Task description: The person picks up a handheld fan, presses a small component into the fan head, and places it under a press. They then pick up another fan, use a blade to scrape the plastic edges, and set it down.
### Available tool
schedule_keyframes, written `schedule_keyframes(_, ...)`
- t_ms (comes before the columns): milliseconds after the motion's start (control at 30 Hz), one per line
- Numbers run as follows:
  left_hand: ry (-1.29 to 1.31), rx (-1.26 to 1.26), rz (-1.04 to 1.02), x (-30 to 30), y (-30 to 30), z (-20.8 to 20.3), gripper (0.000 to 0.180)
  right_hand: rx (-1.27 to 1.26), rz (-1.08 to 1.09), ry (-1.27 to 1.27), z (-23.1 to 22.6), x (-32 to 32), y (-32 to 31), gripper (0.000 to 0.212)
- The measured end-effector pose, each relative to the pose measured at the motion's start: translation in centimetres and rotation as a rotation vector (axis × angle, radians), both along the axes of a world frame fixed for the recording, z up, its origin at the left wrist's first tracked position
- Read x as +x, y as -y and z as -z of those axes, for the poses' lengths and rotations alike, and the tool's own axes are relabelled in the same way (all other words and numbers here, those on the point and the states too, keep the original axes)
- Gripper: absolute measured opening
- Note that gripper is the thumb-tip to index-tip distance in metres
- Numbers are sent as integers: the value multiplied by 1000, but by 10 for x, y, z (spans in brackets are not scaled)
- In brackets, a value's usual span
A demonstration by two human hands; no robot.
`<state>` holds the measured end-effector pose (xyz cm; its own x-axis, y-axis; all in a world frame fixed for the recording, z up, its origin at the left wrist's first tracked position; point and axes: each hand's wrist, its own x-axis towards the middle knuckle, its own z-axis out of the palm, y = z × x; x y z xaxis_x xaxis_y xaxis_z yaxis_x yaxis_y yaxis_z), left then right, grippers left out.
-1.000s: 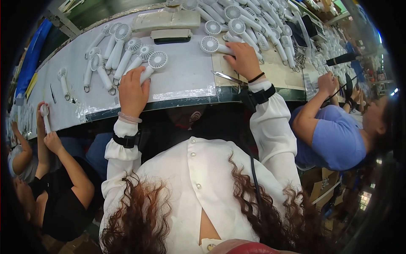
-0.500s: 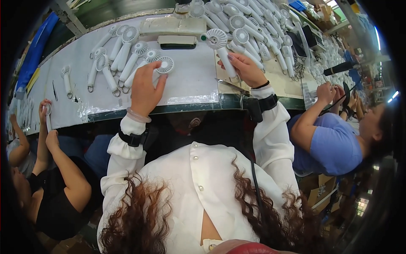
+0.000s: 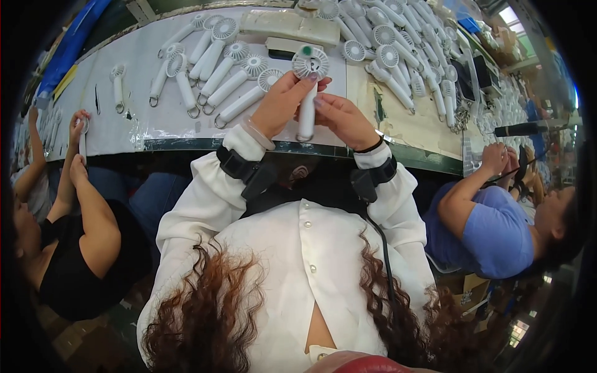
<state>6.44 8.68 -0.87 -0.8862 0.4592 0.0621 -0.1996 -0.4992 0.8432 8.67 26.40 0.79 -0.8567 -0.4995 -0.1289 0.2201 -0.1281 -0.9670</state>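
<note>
Both my hands are on one white handheld fan point(image 3: 307, 115), which stands out over the table's front edge with its round head away from me. My left hand point(image 3: 278, 104) pinches it at the neck, just under the head. My right hand point(image 3: 346, 122) grips the handle from the right side. A small green spot shows on the top of the fan head, whose inside is partly exposed. Beyond my left wrist lies another white fan point(image 3: 242, 104), one of several spread on the table to the left.
A large heap of white fans point(image 3: 398, 53) covers the table's far right. A pale block point(image 3: 280, 26) lies at the back middle. Thin tweezers point(image 3: 96, 99) lie far left. A person in black point(image 3: 81, 248) works at left, another in blue point(image 3: 491, 230) at right, near a hanging black screwdriver point(image 3: 519, 129).
My right hand has brought the fan left and nearer to me. My left hand has come right from the other fans and taken hold of its neck. The view has shifted slightly.
</note>
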Motion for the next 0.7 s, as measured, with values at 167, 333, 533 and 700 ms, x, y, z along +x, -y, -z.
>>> schedule_keyframes(167, 20, -34, -25, 7, 5, 9, 30, 705, 129, -456, -26, -17, -32, 23)
schedule_keyframes(333, 114, -89, 85, 15, 6, -5, 29, 591, 263, -725, -49, -33, -30, 26)
schedule_keyframes(533, 102, -76, 135, 15, 7, 3, 25, 612, 188, -951, -52, -39, -12, 26)
schedule_keyframes(700, 65, -110, 132, 16, 7, 6, 22, 711, 63, -883, -55, -41, -6, 23)
